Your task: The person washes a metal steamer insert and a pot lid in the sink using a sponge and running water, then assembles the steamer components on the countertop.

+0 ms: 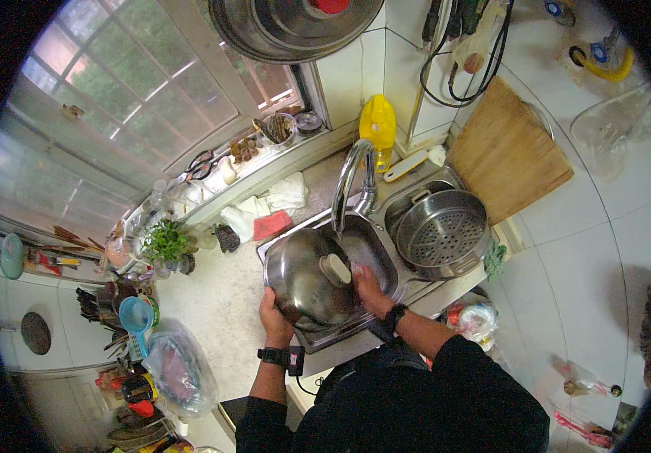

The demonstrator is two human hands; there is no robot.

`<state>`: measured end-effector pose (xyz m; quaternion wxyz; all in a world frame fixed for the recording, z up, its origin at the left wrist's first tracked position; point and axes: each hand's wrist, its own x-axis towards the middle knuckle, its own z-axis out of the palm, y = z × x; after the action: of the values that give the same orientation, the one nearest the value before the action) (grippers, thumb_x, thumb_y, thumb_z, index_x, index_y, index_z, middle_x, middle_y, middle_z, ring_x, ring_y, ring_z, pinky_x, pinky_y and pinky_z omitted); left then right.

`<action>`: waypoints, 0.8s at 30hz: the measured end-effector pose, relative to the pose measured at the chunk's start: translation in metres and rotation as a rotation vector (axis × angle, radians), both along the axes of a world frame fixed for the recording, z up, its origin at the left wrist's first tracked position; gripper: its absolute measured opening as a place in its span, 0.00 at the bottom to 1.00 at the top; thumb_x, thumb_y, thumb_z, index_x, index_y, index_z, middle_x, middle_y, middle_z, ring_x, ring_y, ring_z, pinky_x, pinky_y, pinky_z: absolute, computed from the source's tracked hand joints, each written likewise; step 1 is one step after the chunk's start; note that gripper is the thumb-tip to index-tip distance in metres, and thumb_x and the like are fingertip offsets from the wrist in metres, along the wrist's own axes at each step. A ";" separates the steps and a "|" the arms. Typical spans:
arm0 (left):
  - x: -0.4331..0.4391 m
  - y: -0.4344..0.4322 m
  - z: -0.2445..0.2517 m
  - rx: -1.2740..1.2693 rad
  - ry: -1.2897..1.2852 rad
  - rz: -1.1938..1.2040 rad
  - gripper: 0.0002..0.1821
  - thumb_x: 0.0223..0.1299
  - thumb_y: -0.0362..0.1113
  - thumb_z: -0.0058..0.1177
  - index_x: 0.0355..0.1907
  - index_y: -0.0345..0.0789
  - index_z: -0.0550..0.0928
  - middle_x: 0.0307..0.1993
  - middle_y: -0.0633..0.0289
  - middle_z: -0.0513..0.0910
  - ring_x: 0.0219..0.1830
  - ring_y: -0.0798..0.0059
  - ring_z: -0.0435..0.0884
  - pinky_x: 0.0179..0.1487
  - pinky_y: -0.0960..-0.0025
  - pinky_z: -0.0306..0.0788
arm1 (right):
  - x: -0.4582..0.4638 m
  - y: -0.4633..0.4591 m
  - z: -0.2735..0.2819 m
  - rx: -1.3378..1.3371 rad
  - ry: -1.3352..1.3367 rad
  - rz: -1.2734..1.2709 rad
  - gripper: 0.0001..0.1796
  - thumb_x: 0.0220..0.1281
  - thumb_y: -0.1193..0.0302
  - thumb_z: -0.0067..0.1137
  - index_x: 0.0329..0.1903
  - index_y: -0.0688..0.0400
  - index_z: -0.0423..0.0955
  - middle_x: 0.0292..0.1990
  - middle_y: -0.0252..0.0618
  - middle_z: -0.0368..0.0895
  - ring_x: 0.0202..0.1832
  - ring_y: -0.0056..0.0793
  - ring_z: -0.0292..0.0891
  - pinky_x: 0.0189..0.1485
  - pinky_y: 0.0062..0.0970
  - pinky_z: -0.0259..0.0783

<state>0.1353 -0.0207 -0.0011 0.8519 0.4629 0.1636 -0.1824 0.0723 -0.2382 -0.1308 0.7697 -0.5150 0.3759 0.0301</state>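
Note:
A domed stainless-steel pot lid (pixel 302 277) with a pale knob (pixel 336 269) is tilted over the left sink basin (pixel 373 249). My left hand (pixel 276 318) grips its near left rim. Against the lid's right side rests my right hand (pixel 369 287), fingers bent; a small whitish thing shows at the fingertips, too unclear to name. The chrome faucet (pixel 353 175) arches down to the lid's far edge. In the right basin sits a steel steamer pot (pixel 441 232) with a perforated bottom and side handles.
A wooden cutting board (pixel 506 153) leans behind the right basin. Beyond the faucet stands a yellow plastic jug (pixel 378 127). White cloths (pixel 268 201) and a red cloth (pixel 272 225) lie left of it. A potted plant (pixel 167 243) and a bagged item (pixel 178 368) occupy the left counter.

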 end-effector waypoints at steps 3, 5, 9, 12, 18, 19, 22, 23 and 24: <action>-0.002 0.006 0.006 0.057 -0.029 -0.043 0.21 0.75 0.50 0.47 0.52 0.32 0.78 0.44 0.62 0.82 0.44 0.70 0.81 0.51 0.64 0.75 | 0.034 -0.026 -0.005 0.262 -0.252 0.038 0.19 0.76 0.70 0.45 0.65 0.59 0.67 0.57 0.38 0.75 0.57 0.29 0.72 0.62 0.31 0.68; -0.003 0.011 0.005 0.159 -0.070 -0.095 0.19 0.74 0.49 0.49 0.48 0.33 0.80 0.41 0.64 0.82 0.41 0.74 0.80 0.49 0.67 0.75 | 0.063 -0.035 0.001 0.143 -0.355 0.076 0.18 0.76 0.68 0.47 0.63 0.58 0.68 0.52 0.34 0.77 0.51 0.26 0.73 0.57 0.28 0.69; -0.006 0.010 -0.005 0.391 -0.130 -0.147 0.15 0.73 0.44 0.53 0.34 0.35 0.81 0.32 0.74 0.77 0.33 0.85 0.72 0.39 0.75 0.68 | 0.084 -0.033 0.032 0.235 -0.413 0.103 0.15 0.76 0.66 0.49 0.59 0.58 0.71 0.43 0.28 0.76 0.42 0.20 0.71 0.48 0.23 0.70; -0.006 0.005 -0.010 0.422 -0.169 -0.157 0.16 0.73 0.44 0.53 0.30 0.36 0.80 0.28 0.76 0.74 0.30 0.87 0.69 0.35 0.77 0.65 | 0.080 -0.033 0.060 -0.238 -0.432 0.222 0.14 0.76 0.65 0.50 0.56 0.59 0.73 0.41 0.30 0.78 0.42 0.20 0.72 0.46 0.24 0.70; -0.004 -0.013 -0.012 0.642 -0.328 -0.235 0.19 0.73 0.47 0.53 0.28 0.36 0.79 0.25 0.73 0.75 0.27 0.87 0.70 0.30 0.76 0.66 | 0.059 -0.009 0.113 -1.087 -0.804 0.408 0.18 0.71 0.69 0.50 0.61 0.59 0.72 0.57 0.46 0.77 0.63 0.39 0.70 0.69 0.37 0.63; -0.003 -0.019 -0.013 0.663 -0.361 -0.228 0.20 0.73 0.47 0.53 0.27 0.35 0.78 0.24 0.73 0.74 0.27 0.86 0.69 0.30 0.75 0.66 | 0.055 -0.004 0.122 -1.250 -0.913 0.426 0.19 0.70 0.69 0.50 0.61 0.58 0.72 0.60 0.48 0.76 0.67 0.43 0.68 0.72 0.39 0.60; -0.006 -0.032 -0.010 0.796 -0.521 -0.264 0.21 0.72 0.47 0.53 0.26 0.34 0.76 0.22 0.74 0.69 0.27 0.85 0.64 0.29 0.74 0.61 | 0.043 0.007 0.140 -1.166 -0.749 0.589 0.18 0.69 0.69 0.49 0.58 0.58 0.76 0.62 0.45 0.73 0.69 0.47 0.64 0.73 0.43 0.58; -0.007 -0.034 -0.008 0.852 -0.581 -0.283 0.21 0.72 0.47 0.53 0.26 0.34 0.75 0.21 0.75 0.67 0.26 0.85 0.62 0.29 0.73 0.60 | 0.042 0.009 0.142 -1.193 -0.713 0.633 0.17 0.69 0.69 0.49 0.57 0.58 0.77 0.62 0.45 0.73 0.69 0.47 0.64 0.73 0.42 0.58; -0.009 -0.039 -0.007 0.832 -0.547 -0.263 0.22 0.72 0.47 0.53 0.24 0.34 0.73 0.20 0.73 0.66 0.26 0.83 0.61 0.29 0.72 0.60 | 0.043 0.007 0.141 -1.340 -0.817 0.623 0.16 0.67 0.68 0.51 0.54 0.58 0.78 0.57 0.46 0.77 0.65 0.46 0.68 0.70 0.42 0.61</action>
<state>0.1264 -0.0597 -0.0080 0.5771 0.8101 -0.0659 -0.0796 0.1158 -0.2316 0.0106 0.3335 -0.9133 -0.1528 -0.1767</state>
